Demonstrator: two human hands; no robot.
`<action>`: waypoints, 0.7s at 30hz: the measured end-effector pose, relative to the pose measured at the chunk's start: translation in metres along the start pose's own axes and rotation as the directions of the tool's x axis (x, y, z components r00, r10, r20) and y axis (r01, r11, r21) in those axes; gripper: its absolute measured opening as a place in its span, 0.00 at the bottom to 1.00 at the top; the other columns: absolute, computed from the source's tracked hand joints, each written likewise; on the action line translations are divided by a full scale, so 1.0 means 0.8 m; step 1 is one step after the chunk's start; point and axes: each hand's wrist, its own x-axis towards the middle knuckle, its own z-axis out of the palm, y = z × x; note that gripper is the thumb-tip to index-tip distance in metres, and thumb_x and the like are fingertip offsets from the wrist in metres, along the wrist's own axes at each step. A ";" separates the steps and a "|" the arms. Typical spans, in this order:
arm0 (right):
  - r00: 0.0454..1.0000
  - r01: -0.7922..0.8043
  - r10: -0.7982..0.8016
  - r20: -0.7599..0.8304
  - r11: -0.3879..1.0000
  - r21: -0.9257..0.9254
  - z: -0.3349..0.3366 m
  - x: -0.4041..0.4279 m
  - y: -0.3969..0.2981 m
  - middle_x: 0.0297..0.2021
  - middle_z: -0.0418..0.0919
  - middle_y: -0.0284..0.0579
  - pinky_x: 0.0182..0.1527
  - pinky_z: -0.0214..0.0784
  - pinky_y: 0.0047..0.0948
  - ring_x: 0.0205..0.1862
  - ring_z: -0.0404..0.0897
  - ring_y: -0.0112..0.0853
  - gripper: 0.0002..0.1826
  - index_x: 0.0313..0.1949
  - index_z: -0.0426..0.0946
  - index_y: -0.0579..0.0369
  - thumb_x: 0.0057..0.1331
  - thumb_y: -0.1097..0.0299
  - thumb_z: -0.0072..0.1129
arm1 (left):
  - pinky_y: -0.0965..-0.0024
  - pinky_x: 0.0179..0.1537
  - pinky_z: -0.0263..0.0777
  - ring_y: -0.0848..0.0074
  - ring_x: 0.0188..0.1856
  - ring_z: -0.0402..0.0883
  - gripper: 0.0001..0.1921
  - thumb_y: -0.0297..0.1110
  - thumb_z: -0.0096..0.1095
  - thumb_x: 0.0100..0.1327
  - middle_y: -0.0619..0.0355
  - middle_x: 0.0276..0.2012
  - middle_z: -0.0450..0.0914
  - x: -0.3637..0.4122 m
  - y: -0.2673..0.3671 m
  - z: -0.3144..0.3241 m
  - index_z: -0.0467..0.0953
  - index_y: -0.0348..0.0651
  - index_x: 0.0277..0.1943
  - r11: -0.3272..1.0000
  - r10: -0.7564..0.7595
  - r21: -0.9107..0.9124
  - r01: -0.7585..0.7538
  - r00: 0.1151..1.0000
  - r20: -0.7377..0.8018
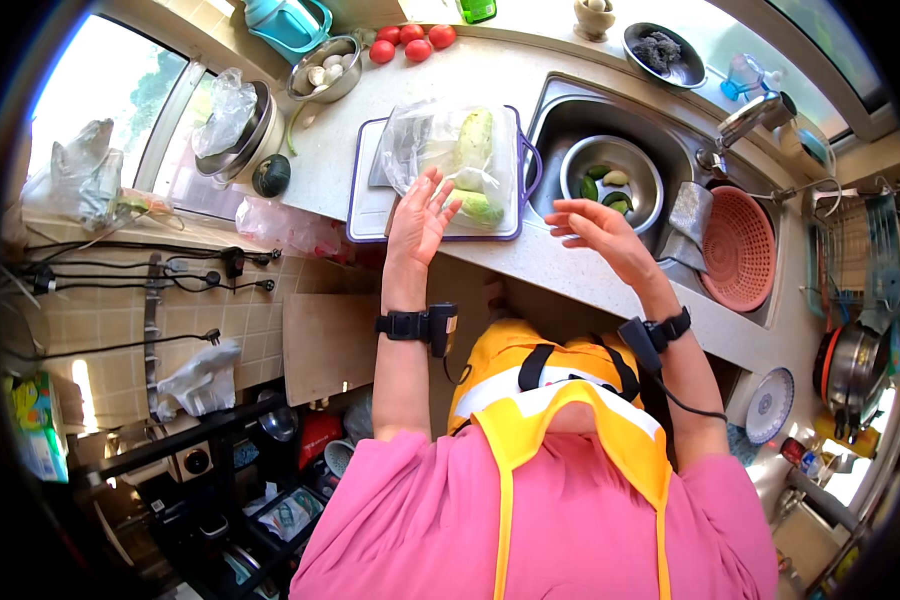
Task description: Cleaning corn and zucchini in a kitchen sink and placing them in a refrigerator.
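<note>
My left hand [422, 217] is raised palm up, fingers apart and holding nothing, over the near edge of a white cutting board [365, 214] with a purple rim. On the board lies a clear plastic bag [427, 124] with pale green gourd-like vegetables [474, 142] in it. Part of a flat metal blade [379, 171] shows at the bag's left. Just in front of the sink, my right hand [596, 229] hovers empty with its fingers spread. Beyond it a steel bowl [649, 161] in the sink holds several green vegetables [598, 172] and a pale piece [615, 178].
Several tomatoes [418, 50] and a steel bowl [350, 73] of pale round items stand at the back. A dark green squash [271, 175] is at the left. Right of the steel bowl in the sink are a silvery cloth [688, 221], a pink colander [739, 247] and the faucet [746, 124].
</note>
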 end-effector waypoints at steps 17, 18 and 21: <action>0.996 -0.081 0.080 -0.044 0.556 -0.827 0.069 0.179 0.056 0.34 0.77 0.58 0.43 0.67 0.40 0.39 0.76 0.48 0.14 0.40 0.73 0.62 0.58 0.66 0.54 | 0.64 0.47 0.73 0.58 0.53 0.72 0.19 0.36 0.49 0.66 0.44 0.47 0.70 0.033 0.036 -0.089 0.61 0.30 0.52 0.836 -0.517 -0.169 0.521 0.853 0.072; 0.995 -0.062 0.103 -0.013 0.490 -0.869 0.071 0.184 0.059 0.33 0.77 0.58 0.42 0.68 0.40 0.39 0.76 0.48 0.16 0.39 0.73 0.62 0.55 0.63 0.57 | 0.64 0.47 0.73 0.58 0.53 0.72 0.19 0.36 0.49 0.66 0.44 0.47 0.70 0.038 0.030 -0.092 0.61 0.30 0.52 0.837 -0.517 -0.171 0.521 0.853 0.070; 0.995 -0.041 0.098 -0.003 0.386 -0.922 0.080 0.190 0.070 0.31 0.77 0.58 0.42 0.68 0.40 0.38 0.77 0.47 0.21 0.37 0.72 0.61 0.51 0.57 0.61 | 0.61 0.50 0.71 0.56 0.57 0.67 0.20 0.35 0.47 0.67 0.41 0.52 0.65 0.050 0.013 -0.099 0.58 0.29 0.55 0.869 -0.484 -0.112 0.482 0.875 0.019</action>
